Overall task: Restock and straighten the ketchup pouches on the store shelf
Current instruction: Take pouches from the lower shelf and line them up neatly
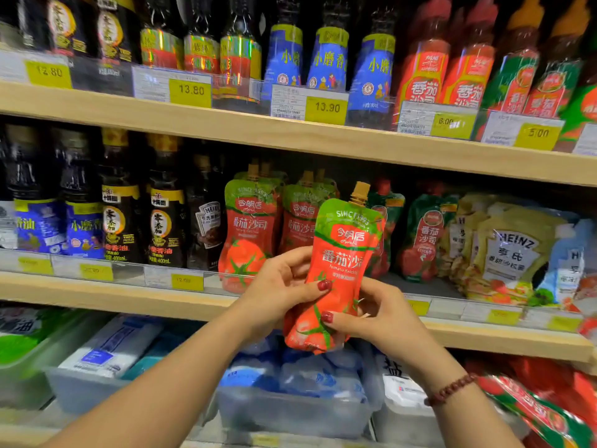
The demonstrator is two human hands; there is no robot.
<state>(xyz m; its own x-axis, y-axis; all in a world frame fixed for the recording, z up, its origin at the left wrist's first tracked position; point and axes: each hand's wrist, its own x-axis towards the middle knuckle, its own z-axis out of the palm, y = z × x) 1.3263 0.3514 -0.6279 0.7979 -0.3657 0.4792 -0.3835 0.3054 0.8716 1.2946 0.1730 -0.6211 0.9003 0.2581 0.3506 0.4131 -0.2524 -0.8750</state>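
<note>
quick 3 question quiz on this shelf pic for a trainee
1. True or false: the left hand and the right hand both hold the pouch.
2. The pouch's cap is: A) tan B) blue C) black
3. Fill in: the shelved pouches of the same kind stand to the ___ of the Heinz packs.
Key: 1 true; 2 A; 3 left
</note>
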